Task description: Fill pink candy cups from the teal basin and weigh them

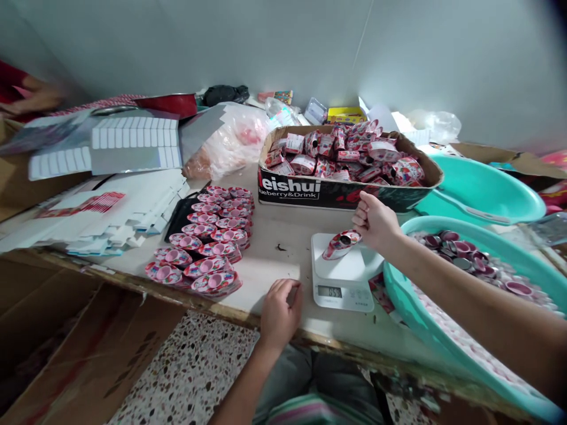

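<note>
On the table, a white digital scale (343, 298) bears one small printed red-and-pink container (335, 247), tilted on its side, its dark opening facing up. My right hand (375, 223) is closed in a fist by the opening's right end; whatever its fingers hold, if anything, is hidden. Near the table's front edge rests my left hand (281, 307), fingers loosely bent and thumb apart, with nothing in it. Left of it stand rows of similar containers (215, 282) with pink round caps. The scale's display (330, 291) shows digits, perhaps 059.
A black carton (336, 196) heaped with printed containers stands behind the scale. At right, a turquoise basin (401, 295) holds small pale pieces and several pink caps (518, 288); another turquoise basin (487, 183) lies behind. Flat white cartons (146, 200) cover the left. Another person's hand (38, 97) shows far left.
</note>
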The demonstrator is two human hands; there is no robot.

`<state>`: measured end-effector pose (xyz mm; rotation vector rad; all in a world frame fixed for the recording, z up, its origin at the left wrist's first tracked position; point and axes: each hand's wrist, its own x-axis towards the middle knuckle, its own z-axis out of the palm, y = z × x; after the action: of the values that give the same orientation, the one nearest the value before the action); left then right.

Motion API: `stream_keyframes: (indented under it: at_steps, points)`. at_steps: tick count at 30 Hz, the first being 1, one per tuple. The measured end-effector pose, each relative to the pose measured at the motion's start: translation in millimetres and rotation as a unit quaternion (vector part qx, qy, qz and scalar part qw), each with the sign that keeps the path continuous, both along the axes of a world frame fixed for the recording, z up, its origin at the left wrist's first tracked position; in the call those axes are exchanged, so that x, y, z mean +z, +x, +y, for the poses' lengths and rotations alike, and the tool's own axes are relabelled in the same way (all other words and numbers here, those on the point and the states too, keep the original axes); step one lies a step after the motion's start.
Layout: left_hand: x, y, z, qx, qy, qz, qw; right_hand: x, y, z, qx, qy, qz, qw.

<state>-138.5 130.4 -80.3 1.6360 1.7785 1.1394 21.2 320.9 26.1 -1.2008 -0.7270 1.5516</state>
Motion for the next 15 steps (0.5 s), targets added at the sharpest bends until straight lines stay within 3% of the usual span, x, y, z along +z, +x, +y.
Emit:
stream_keyframes:
  at_steps: [15]
  points:
    - [0.9, 3, 1, 0.012, 0.005, 0.018, 1.0, -1.6, 15, 5, -0.017, -0.031, 0.032, 0.999]
